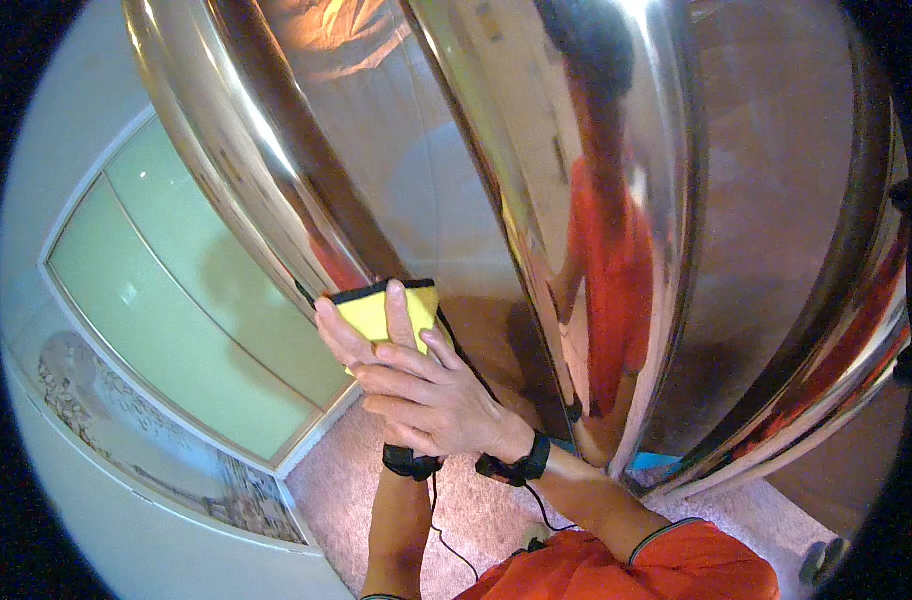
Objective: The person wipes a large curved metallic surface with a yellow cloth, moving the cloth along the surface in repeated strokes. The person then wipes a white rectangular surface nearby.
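A yellow cloth (pixel 362 313) with a black edge lies against the lower part of a polished, curved metal trim (pixel 276 161). My left hand (pixel 343 334) holds it there, with some fingers spread over the yellow face. Across the back of that hand lies my right hand (pixel 444 409), its fingers wrapped over it and its thumb near the cloth's right edge. Much of my left palm is hidden beneath. Both wrists wear black bands, each with a thin cable (pixel 456 551). Beside the trim stands a smooth brownish panel (pixel 448 187), which reflects faintly.
A broad mirror-like metal column (pixel 531 150) rises to the right, reflecting a person in red. Beyond it are another brown panel (pixel 771 195) and curved metal trim (pixel 823 420). At left are a framed pale-green panel (pixel 200 300) and a printed picture (pixel 178 457). Carpet (pixel 336 480) covers the floor.
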Demonstrator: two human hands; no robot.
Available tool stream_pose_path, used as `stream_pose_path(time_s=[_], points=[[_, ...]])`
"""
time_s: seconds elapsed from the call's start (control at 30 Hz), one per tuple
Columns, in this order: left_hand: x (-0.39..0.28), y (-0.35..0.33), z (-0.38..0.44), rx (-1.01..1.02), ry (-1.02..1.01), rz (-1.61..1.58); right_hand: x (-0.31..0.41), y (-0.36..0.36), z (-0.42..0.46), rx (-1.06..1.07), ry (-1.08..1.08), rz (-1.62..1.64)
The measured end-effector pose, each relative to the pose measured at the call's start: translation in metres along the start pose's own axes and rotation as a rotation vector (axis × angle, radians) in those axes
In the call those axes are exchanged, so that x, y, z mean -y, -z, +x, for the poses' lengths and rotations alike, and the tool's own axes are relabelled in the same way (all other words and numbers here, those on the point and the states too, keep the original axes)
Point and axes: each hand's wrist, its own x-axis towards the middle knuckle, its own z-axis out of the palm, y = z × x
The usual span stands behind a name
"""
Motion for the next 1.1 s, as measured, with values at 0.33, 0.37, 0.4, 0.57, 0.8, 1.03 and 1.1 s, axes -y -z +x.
stream_pose_path(time_s=[0.33,0.37,0.4,0.57,0.8,1.03,1.1], points=[[0.037,-0.004,0.033,0.095,-0.086,0.073,-0.003,0.009,0.069,-0.163,0.028,0.077],[0.041,-0.007,0.037,0.103,-0.095,0.074,-0.006,0.008,0.079,-0.194,0.036,0.086],[0.046,-0.008,0.043,0.119,-0.112,0.072,-0.009,0.007,0.081,-0.195,0.041,0.078],[0.05,-0.012,0.045,0.154,-0.128,0.096,-0.016,-0.009,0.067,-0.158,0.016,0.09],[0.032,-0.013,0.027,0.136,-0.117,0.099,-0.018,-0.039,0.021,-0.13,-0.008,0.025],[0.036,-0.017,0.035,0.164,-0.13,0.077,-0.018,-0.028,0.048,-0.098,0.0,0.036],[0.036,-0.016,0.036,0.17,-0.123,0.085,-0.015,-0.031,0.045,-0.109,-0.009,0.029]])
